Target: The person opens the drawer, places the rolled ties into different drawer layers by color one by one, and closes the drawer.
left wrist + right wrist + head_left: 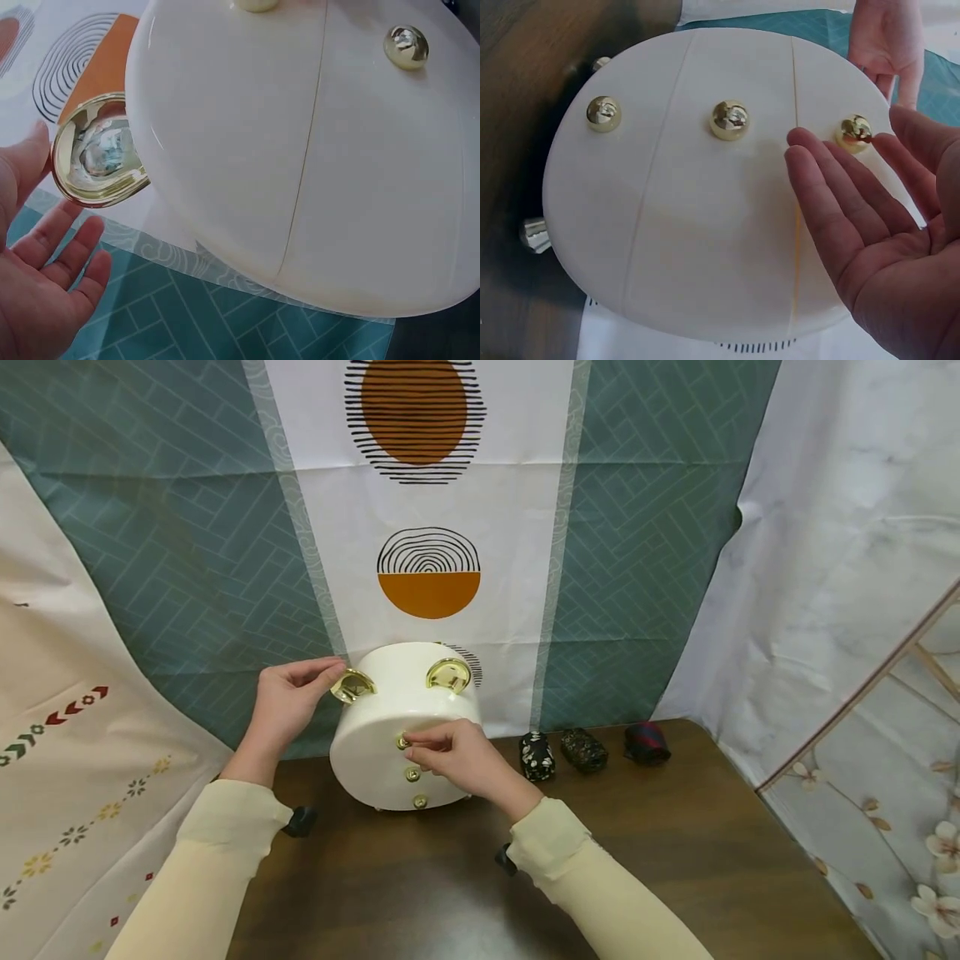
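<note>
A glossy white rounded drawer box (367, 768) stands on the table against the hanging cloth. Three gold knobs run down its front, and two seams cross that face in the right wrist view. My left hand (291, 697) pinches the rim of the left gold ear-shaped piece (97, 161) between thumb and forefinger, the other fingers loosely bent below. At the top gold knob (853, 133), my right hand (453, 753) has thumb and forefinger pinching it, while its other fingers extend near the front. The right gold ear (450, 675) is untouched.
Right of the box, three small dark rolled bundles lie in a row: a black-and-white patterned roll (536, 756), a dark speckled roll (583, 750) and a navy-and-red roll (647, 743). Patterned cloths hang behind and at both sides of the brown table (675, 852).
</note>
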A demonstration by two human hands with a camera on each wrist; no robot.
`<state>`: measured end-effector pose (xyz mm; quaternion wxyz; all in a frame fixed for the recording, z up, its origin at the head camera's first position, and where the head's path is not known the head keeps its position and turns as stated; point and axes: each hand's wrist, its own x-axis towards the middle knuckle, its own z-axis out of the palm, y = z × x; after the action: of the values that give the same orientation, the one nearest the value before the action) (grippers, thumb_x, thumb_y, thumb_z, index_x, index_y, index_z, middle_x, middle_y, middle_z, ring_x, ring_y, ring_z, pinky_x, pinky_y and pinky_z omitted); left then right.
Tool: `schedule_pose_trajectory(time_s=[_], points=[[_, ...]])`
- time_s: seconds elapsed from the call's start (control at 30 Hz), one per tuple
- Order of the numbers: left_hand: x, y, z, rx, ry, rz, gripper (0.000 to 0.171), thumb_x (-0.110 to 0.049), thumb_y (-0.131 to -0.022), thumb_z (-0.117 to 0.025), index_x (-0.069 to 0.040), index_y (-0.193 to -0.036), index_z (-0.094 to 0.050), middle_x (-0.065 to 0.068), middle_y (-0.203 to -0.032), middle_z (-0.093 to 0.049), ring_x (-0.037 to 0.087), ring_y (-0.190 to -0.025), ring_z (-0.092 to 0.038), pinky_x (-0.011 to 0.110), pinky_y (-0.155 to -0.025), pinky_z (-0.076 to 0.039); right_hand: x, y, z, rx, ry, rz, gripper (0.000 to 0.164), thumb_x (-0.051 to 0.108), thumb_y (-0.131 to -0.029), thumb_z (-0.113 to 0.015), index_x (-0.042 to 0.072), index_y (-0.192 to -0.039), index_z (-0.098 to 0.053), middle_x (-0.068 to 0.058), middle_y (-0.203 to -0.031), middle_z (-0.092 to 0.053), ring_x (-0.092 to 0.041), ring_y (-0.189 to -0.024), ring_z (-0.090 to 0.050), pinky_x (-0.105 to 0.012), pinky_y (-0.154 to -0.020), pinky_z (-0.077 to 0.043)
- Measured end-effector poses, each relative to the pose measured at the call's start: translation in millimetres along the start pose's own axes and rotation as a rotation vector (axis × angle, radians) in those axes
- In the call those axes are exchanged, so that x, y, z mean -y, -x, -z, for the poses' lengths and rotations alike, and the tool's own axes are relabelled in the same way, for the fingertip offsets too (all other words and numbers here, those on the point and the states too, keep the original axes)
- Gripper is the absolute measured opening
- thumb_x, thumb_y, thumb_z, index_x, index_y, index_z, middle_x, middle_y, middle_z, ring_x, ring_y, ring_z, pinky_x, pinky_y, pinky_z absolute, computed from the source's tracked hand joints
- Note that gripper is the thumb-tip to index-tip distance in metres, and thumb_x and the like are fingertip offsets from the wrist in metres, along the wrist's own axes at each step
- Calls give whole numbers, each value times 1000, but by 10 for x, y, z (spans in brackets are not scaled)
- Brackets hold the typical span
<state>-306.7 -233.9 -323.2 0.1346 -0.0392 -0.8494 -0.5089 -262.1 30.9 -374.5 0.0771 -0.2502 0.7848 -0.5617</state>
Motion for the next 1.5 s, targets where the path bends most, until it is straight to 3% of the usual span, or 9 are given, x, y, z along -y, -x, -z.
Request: schedule_pose_trajectory(time_s=[0.23, 0.37, 0.5, 0.73, 1.03, 1.2, 1.5], points=[[-13, -18, -13, 16, 39, 15, 49, -52, -80, -66, -18, -116, -69, -16, -107, -69, 1, -111, -55, 37, -100, -45, -52, -51, -24, -30, -139, -33, 27, 28, -87, -67, 16, -111, -71, -13, -101, -72, -37, -86, -68, -30, -69, -58], [4, -28, -21, 31, 80, 33, 50, -50, -80, -67, -16, -115, -69, -16, -106, -69, 3, -112, -54, 41, -104, -42, -50, -72, -43, -35, -173, -60, 27, 29, -87, -68, 17, -110, -72, -9, -102, -72, -36, -84, -69, -32, -69, -59], [37, -46, -21, 43, 96, 41, 52, -52, -79, -67, -14, -115, -69, -13, -108, -68, 6, -114, -52, 43, -106, -39, -34, -95, -62, -44, -177, -80, 26, 30, -86, -68, 18, -109, -72, -7, -101, -73, -33, -84, -70, -33, -68, -59], [44, -62, 0, 49, 89, 24, 50, -52, -79, -67, -15, -113, -69, -9, -114, -67, 3, -112, -53, 42, -105, -40, 245, 3, -87, -24, -217, -82, 30, 17, -88, -66, 3, -115, -67, -16, -105, -70, -42, -90, -66, -48, -77, -56], [-18, -54, 11, 95, 84, 57, 56, -53, -77, -68, -15, -119, -66, -12, -113, -68, 10, -120, -50, 42, -106, -39, 164, -43, -132, -27, -308, -42, 29, 11, -89, -63, -4, -114, -66, -28, -107, -65, -48, -92, -63, -54, -79, -53], [-40, -52, 17, 134, 82, 94, 57, -55, -77, -68, -18, -120, -66, -10, -123, -64, 15, -130, -44, 46, -110, -34, 143, -47, -155, -69, -307, -25, 27, 10, -89, -63, -4, -111, -67, -30, -102, -66, -47, -91, -64, -52, -78, -55], [-58, -48, 13, 127, 58, 69, 55, -54, -78, -68, -13, -114, -68, -6, -124, -63, 16, -126, -47, 46, -108, -36, 146, -29, -180, -136, -259, 14, 24, 11, -87, -67, -3, -106, -70, -24, -95, -70, -34, -84, -69, -47, -74, -57]])
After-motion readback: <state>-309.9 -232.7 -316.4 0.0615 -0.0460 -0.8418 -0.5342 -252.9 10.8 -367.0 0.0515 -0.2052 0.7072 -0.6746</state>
